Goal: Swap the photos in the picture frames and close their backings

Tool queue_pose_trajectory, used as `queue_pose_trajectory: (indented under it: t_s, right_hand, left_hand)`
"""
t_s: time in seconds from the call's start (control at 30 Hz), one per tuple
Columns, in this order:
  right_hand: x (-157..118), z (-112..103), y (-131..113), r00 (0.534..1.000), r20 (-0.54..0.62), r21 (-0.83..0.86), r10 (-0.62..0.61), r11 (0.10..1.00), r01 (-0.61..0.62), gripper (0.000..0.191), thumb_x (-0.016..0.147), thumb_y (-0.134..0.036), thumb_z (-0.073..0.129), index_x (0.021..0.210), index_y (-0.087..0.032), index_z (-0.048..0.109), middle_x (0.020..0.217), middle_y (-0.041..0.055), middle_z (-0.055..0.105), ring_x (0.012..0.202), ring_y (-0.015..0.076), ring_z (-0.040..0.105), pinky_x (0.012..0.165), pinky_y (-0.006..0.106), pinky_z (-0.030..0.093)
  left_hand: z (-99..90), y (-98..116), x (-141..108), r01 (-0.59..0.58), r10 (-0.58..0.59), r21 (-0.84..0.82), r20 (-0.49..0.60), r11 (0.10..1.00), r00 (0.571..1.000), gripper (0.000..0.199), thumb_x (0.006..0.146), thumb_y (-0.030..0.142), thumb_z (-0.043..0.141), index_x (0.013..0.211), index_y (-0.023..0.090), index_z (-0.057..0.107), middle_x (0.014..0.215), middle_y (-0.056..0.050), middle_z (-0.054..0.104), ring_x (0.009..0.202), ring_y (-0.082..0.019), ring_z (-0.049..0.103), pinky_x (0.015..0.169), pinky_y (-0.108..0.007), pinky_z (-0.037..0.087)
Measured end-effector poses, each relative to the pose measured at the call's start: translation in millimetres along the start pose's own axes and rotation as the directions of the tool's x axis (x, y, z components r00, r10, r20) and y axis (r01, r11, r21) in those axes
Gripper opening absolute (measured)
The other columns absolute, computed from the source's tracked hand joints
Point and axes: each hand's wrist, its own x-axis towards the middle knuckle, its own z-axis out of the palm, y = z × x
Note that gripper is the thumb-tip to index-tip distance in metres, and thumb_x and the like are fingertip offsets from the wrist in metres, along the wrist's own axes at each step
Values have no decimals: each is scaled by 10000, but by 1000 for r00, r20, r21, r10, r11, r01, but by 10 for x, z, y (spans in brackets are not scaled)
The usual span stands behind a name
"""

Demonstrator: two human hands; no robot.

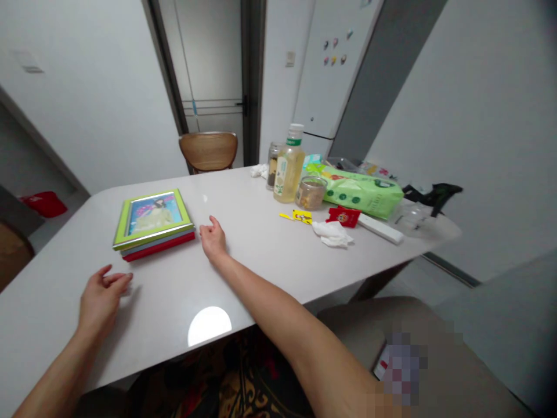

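Observation:
A green picture frame (153,219) with a picture of a figure in a pale dress lies on top of a stack at the left of the white table. Under it show a grey-blue layer and a red one (161,246). My left hand (102,293) hovers in front of the stack's near left corner, fingers apart and slightly bent, holding nothing. Just right of the stack is my right hand (213,239), its index finger raised and the other fingers curled; nothing shows in it, and it does not visibly grip the frames.
On the table's right side stand a bottle of yellow liquid (289,168), jars (311,193), a green wipes pack (361,190), a crumpled tissue (333,233), a red packet (343,216) and a white bar (380,228). A wooden chair (209,150) is behind the table.

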Motion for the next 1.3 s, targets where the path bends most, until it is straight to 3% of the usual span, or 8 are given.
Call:
queue_pose_trajectory:
  t_s: [0.23, 0.4, 0.5, 0.8, 0.9, 0.97, 1.07, 1.3]
  right_hand:
    - [-462, 152, -454, 977, 182, 169, -111, 982, 80, 620, 679, -218, 412, 1272, -137, 251, 447, -116, 265, 385, 62, 269, 402, 188, 264]
    - [-660, 279, -1393, 857, 370, 558, -358, 824, 103, 709, 658, -157, 459, 1298, -277, 181, 460, -115, 303, 404, 56, 250, 407, 182, 252]
    - [-738, 256, -1709, 835, 383, 614, -395, 784, 90, 730, 630, -129, 461, 1292, -296, 203, 468, -106, 328, 422, 59, 278, 417, 182, 258]
    - [-743, 381, -1342, 904, 404, 547, -142, 829, -115, 683, 625, -195, 508, 1259, -267, 264, 458, -107, 375, 395, 64, 334, 404, 192, 282]
    - [-594, 438, -1253, 919, 391, 567, 42, 776, -277, 398, 636, -308, 524, 1021, -213, 493, 466, -84, 434, 365, 58, 349, 376, 195, 288]
    - [-494, 451, -1303, 911, 399, 566, 110, 752, -338, 247, 660, -413, 498, 705, -175, 547, 443, -59, 447, 343, 50, 348, 356, 192, 280]
    - [-400, 457, -1491, 879, 462, 496, 115, 788, -364, 473, 686, -569, 407, 430, -171, 401, 339, -53, 367, 279, 37, 271, 307, 180, 199]
    - [-348, 541, -1483, 848, 521, 255, 98, 930, -265, 571, 625, -726, 280, 397, -203, 279, 288, -73, 256, 251, 42, 188, 289, 192, 125]
  left_hand:
    - [232, 512, -430, -46, 119, -349, 190, 936, 975, 709, 587, 188, 598, 1229, 151, 300, 500, 109, 414, 403, -41, 340, 408, -154, 266]
    - [291, 1348, -638, -150, 417, -646, 284, 749, 864, 828, 614, 192, 596, 1300, 257, 137, 560, 96, 440, 469, -57, 403, 493, -181, 351]
    - [180, 1579, -725, -191, 525, -683, 321, 705, 788, 862, 620, 175, 596, 1309, 275, 88, 562, 95, 428, 490, -61, 408, 521, -191, 372]
    - [207, 1169, -583, -33, 334, -669, 327, 743, 884, 893, 569, 199, 648, 1297, 240, 131, 531, 104, 460, 432, -54, 414, 470, -177, 336]
    - [235, 1110, -412, 96, 152, -636, 323, 765, 934, 635, 578, 325, 651, 1133, 156, 393, 484, 92, 465, 375, -44, 395, 413, -162, 296]
    - [225, 1166, -309, 151, 90, -612, 345, 777, 934, 405, 655, 488, 542, 812, 116, 526, 426, 68, 445, 328, -33, 355, 366, -153, 236]
    - [211, 1347, -225, 204, 63, -561, 419, 803, 906, 572, 715, 653, 298, 483, 147, 428, 329, 39, 399, 261, -34, 296, 323, -164, 157]
    - [282, 1388, -200, 262, -7, -490, 463, 831, 887, 654, 711, 700, 196, 392, 158, 375, 274, 29, 378, 225, -35, 262, 308, -174, 117]
